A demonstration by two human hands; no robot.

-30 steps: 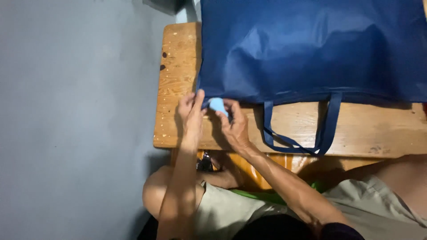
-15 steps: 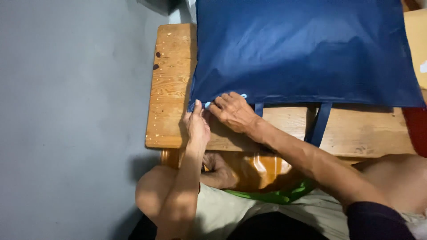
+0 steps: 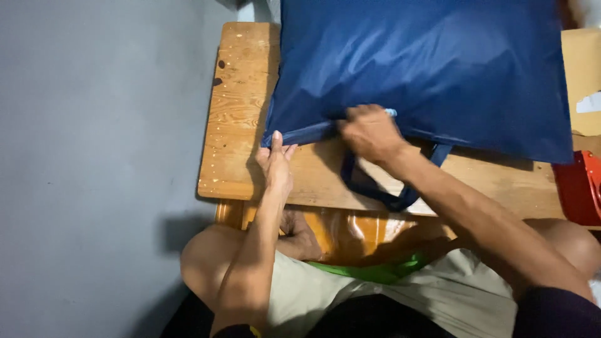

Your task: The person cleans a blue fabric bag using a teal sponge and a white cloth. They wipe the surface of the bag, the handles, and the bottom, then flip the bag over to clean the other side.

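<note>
Head view, setting: I look straight down on a wooden table point(image 3: 241, 125) against a grey floor point(image 3: 94, 156), with a big dark blue bag point(image 3: 426, 69) lying flat across its far side.
Bag: it covers most of the tabletop, its near edge facing me and its strap loop point(image 3: 388, 197) hanging onto the bare wood below.
Left hand: my left hand point(image 3: 275, 166) pins the bag's near left corner, fingers closed on the edge, which I judge keeps the fabric taut and stops the bag sliding.
Right hand: my right hand point(image 3: 369, 131) sits further along the same edge, fist closed around something small and pale blue point(image 3: 390, 112) that peeks out by the knuckles; I cannot tell what it is.
Between the hands: the edge point(image 3: 310, 133) runs in a straight, tight line, consistent with one hand anchoring while the other pulls.
Surroundings: a red object point(image 3: 579, 188) lies at the table's right end and a tan box point(image 3: 582, 75) beside the bag; my knees and pale shorts point(image 3: 388, 300) show below.
</note>
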